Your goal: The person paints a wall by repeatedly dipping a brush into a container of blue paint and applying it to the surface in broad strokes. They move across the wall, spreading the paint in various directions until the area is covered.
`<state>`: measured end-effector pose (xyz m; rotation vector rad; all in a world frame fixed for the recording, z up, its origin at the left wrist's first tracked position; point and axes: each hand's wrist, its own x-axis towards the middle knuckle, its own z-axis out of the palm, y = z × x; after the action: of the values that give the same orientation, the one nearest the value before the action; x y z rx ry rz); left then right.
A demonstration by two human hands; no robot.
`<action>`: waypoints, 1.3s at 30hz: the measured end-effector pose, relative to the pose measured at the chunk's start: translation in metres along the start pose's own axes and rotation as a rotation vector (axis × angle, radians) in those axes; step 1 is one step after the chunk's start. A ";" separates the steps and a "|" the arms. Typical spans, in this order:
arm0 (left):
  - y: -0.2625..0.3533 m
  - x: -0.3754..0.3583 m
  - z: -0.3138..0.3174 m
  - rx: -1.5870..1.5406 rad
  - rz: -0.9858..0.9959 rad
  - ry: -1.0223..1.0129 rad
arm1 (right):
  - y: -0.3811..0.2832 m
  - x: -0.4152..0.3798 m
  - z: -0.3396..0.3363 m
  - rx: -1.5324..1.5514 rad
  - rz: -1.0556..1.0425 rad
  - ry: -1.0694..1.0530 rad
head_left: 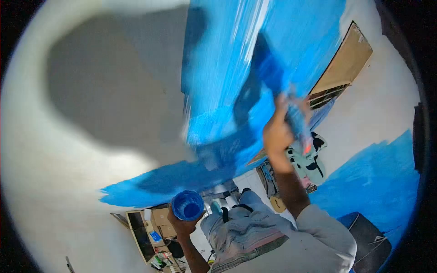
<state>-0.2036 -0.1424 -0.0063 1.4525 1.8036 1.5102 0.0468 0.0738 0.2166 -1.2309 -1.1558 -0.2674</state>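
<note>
My left hand is wrapped round a cup of blue paint, held upright low in the view near my waist. Paint coats the inside of the cup. Raised at the wall, my right hand grips a paintbrush, its handle smeared with blue and orange at the end. Motion blurs the brush, and its bristle end points up over the blue painted wall. Streaks of white show between the brush strokes. Beside the brush, a dark shadow of the hand falls on the paint.
Unpainted pale wall lies to the left, under a large shadow. A brown panel is set in the wall at upper right. Shelves with boxes stand at lower left. A black chair-like object is at lower right, near another blue patch.
</note>
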 end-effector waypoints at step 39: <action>0.041 0.037 0.007 -0.155 0.016 -0.046 | -0.112 0.309 -0.067 0.118 -1.412 -0.300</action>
<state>-0.1937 -0.1118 0.0386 1.4185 1.6132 1.5733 0.1431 0.0982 0.5372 -0.1487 -2.1231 -1.0498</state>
